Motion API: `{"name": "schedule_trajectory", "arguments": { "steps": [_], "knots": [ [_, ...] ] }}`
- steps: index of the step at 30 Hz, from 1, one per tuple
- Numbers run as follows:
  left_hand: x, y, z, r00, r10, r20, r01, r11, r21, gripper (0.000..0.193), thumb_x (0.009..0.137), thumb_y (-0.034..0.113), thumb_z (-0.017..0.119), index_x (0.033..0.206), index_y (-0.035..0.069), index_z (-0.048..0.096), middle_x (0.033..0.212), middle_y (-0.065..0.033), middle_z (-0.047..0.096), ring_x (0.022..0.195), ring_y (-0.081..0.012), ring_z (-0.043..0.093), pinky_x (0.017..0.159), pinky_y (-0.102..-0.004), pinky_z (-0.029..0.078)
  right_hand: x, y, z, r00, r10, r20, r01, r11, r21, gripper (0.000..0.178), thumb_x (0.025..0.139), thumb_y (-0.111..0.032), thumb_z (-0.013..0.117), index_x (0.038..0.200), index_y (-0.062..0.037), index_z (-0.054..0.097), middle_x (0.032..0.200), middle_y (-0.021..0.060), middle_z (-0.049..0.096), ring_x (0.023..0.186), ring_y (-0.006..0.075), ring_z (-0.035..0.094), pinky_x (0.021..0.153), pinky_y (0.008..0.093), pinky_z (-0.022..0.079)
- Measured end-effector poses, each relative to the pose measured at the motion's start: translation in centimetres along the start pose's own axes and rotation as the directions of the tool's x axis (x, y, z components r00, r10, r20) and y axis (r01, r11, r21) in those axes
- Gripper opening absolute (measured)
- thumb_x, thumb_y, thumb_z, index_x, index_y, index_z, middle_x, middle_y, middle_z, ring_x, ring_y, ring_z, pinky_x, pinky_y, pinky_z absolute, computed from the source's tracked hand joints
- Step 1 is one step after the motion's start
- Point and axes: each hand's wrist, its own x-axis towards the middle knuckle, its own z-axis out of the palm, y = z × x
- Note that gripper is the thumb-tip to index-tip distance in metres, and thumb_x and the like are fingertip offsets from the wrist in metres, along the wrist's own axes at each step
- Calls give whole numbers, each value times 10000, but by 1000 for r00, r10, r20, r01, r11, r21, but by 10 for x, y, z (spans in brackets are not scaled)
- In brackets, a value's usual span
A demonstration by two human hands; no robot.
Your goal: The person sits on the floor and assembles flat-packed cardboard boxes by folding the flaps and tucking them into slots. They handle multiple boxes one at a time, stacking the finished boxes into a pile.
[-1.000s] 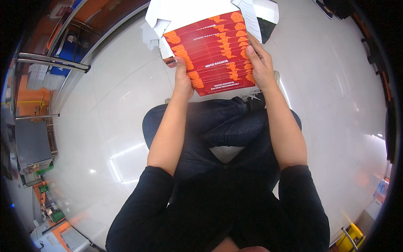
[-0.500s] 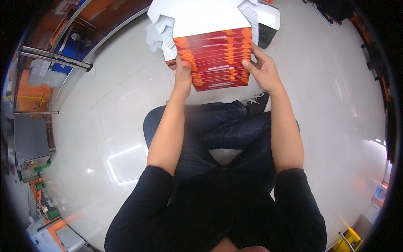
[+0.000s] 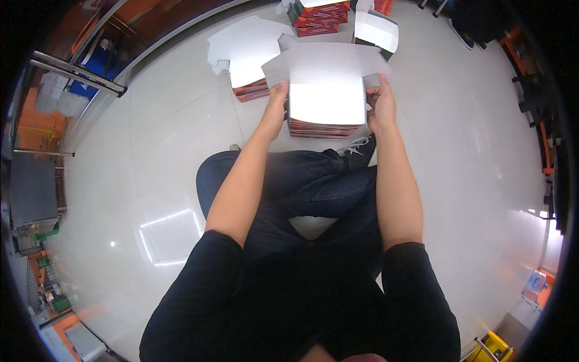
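Observation:
In front of my crossed legs is a stack of partly folded cardboard boxes (image 3: 327, 99), white inside, with thin red and dark edges layered along the near side. My left hand (image 3: 277, 107) presses against its left side, thumb up near the flap. On the right side, my right hand (image 3: 381, 105) has its fingers bent against the stack's edge. Both hands hold the stack between them, and some fingertips are hidden behind the cardboard. Just beyond my left hand sits a second stack of similar boxes (image 3: 248, 72) on the floor.
Red printed box stacks (image 3: 319, 19) stand farther off, beside a white-and-dark open carton (image 3: 376, 31). A metal rack (image 3: 78, 73) lines the left. A dark shoe (image 3: 461, 35) of another person shows at upper right. A yellow object (image 3: 497, 347) is at lower right.
The held stack has come down and tipped from showing its red printed sides to lying nearly level, white inside up. The stacks behind it are now more visible.

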Motion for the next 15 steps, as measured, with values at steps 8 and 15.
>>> {"name": "schedule_trajectory", "arguments": {
  "steps": [8, 15],
  "knots": [
    [-33, 40, -4, 938, 332, -99, -141, 628, 765, 458, 769, 281, 731, 1139, 10, 737, 960, -230, 739, 885, -316, 727, 833, -385, 552, -11, -1, -7, 931, -270, 244, 346, 446, -825, 463, 749, -240, 800, 1126, 12, 703, 1137, 221, 707, 1066, 331, 686, 925, 423, 527],
    [-36, 39, -5, 926, 376, 31, -215, 458, 862, 306, 795, 213, 674, 1057, 83, 765, 822, -215, 710, 789, -388, 695, 757, -444, 552, -11, 0, -6, 842, -387, 376, 482, 225, -847, 283, 804, -164, 758, 1003, 35, 736, 919, 174, 733, 860, 281, 694, 804, 372, 529]
  ]
}}
